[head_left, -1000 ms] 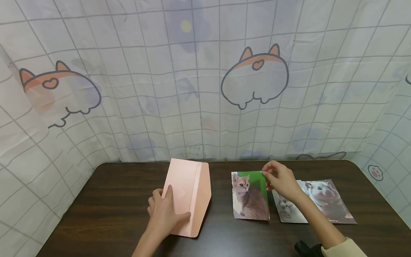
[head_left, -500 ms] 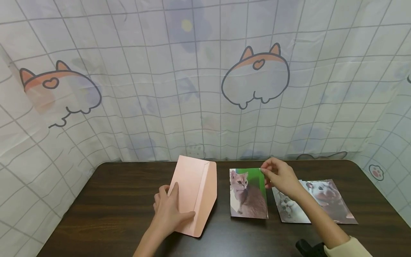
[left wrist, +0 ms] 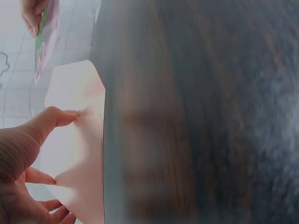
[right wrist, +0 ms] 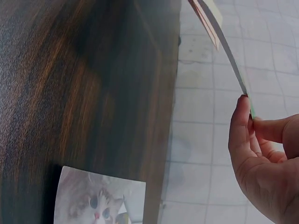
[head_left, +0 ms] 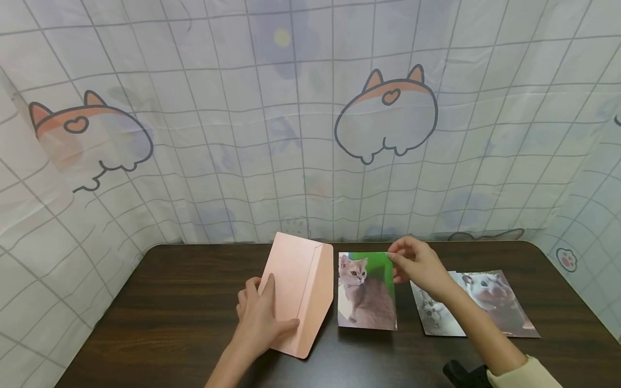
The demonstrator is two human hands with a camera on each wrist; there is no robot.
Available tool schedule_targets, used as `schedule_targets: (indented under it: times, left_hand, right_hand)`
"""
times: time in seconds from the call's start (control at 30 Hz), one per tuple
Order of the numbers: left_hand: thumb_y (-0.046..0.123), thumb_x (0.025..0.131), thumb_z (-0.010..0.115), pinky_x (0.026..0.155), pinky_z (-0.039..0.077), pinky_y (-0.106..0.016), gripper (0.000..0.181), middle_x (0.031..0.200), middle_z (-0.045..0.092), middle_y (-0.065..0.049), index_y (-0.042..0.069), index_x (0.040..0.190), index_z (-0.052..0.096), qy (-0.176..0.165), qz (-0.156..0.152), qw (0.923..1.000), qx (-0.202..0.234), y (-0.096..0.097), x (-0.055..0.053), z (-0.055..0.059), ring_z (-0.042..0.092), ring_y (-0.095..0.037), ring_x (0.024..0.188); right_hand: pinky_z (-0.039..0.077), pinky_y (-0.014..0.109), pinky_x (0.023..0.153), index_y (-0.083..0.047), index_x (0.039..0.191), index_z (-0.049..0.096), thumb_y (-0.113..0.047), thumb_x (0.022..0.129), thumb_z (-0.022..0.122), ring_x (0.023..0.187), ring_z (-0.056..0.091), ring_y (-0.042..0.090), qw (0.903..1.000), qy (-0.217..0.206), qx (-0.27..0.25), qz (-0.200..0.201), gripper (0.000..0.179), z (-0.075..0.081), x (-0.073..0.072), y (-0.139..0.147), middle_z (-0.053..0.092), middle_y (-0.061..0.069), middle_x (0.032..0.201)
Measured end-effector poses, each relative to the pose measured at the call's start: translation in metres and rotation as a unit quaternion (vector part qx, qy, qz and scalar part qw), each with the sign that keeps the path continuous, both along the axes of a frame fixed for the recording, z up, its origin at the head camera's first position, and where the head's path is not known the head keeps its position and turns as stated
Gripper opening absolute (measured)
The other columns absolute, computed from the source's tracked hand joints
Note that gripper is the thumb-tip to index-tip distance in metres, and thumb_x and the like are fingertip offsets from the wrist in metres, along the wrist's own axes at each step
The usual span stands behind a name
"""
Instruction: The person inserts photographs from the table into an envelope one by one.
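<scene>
My left hand (head_left: 259, 318) holds a pink envelope (head_left: 293, 272), its flap open on the right side. Thumb and index finger lie on the envelope's face in the left wrist view, while other fingers curl at its far edge. To the right, my right hand (head_left: 421, 269) pinches the upper right corner of a cat photo (head_left: 371, 304) with a green background. The photo hangs close beside the flap, raised off the table with a shadow under it. From the right wrist view, thumb and fingertips grip the photo (right wrist: 229, 53) almost edge-on.
A kitten photo (head_left: 433, 314) and a photo of a hamster-like animal (head_left: 490, 293) lie overlapping on the dark wooden table (head_left: 160, 307), partly behind the right forearm. A grid-patterned curtain (head_left: 233, 134) rises behind the table's back edge. Something black (head_left: 461, 374) is at the right wrist.
My left hand has moved the envelope to the right and slightly away from me. My right hand has brought the cat photo left, nearer the flap. The other photos stay put.
</scene>
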State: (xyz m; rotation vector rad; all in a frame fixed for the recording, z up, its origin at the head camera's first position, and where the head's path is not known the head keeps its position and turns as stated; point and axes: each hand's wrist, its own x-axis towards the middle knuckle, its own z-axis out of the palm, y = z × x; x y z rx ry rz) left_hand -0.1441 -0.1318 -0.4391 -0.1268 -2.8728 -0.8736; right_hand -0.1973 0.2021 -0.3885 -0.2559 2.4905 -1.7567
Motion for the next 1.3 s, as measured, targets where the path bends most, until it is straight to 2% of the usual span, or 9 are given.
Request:
schedule_targets:
  times: [0.23, 0.5, 0.87, 1.3]
  left_hand:
    - [0.030, 0.066, 0.097, 0.094, 0.037, -0.064, 0.107, 0.144, 0.040, -0.032, -0.006, 0.152, 0.047, 0.014, 0.013, 0.9997, -0.013, 0.007, 0.002, 0.001, 0.039, -0.052, 0.126]
    - [0.030, 0.066, 0.098, 0.096, 0.037, -0.065, 0.106, 0.144, 0.040, -0.031, -0.007, 0.152, 0.048, 0.020, 0.010, 0.9997, -0.011, 0.016, 0.003, 0.002, 0.040, -0.051, 0.126]
    - [0.027, 0.066, 0.099, 0.093, 0.039, -0.062, 0.104, 0.143, 0.041, -0.032, -0.009, 0.150, 0.049, 0.042, 0.009, 0.9988, -0.024, 0.023, 0.005, -0.002, 0.041, -0.051, 0.123]
    - [0.027, 0.064, 0.101, 0.092, 0.040, -0.061, 0.106, 0.142, 0.041, -0.032, -0.008, 0.150, 0.050, 0.055, 0.007, 0.9978, -0.035, 0.030, 0.008, -0.003, 0.043, -0.050, 0.122]
  right_hand:
    - [0.062, 0.033, 0.065, 0.012, 0.116, 0.057, -0.001, 0.106, 0.058, 0.069, 0.067, 0.016, 0.9997, -0.014, -0.018, 0.004, 0.017, 0.000, -0.002, -0.006, 0.064, 0.010, 0.090]
    - [0.062, 0.034, 0.066, 0.012, 0.114, 0.056, 0.000, 0.105, 0.058, 0.068, 0.067, 0.015, 0.9993, -0.020, -0.031, 0.008, 0.015, -0.001, -0.004, -0.009, 0.063, 0.009, 0.088]
    - [0.063, 0.039, 0.068, 0.012, 0.114, 0.056, -0.001, 0.106, 0.058, 0.068, 0.068, 0.016, 0.9990, -0.018, -0.034, 0.023, 0.016, -0.004, -0.004, -0.012, 0.063, 0.009, 0.087]
    - [0.064, 0.041, 0.067, 0.012, 0.113, 0.058, -0.001, 0.105, 0.058, 0.069, 0.069, 0.017, 0.9994, -0.022, -0.024, 0.012, 0.015, -0.007, -0.005, -0.016, 0.065, 0.010, 0.088]
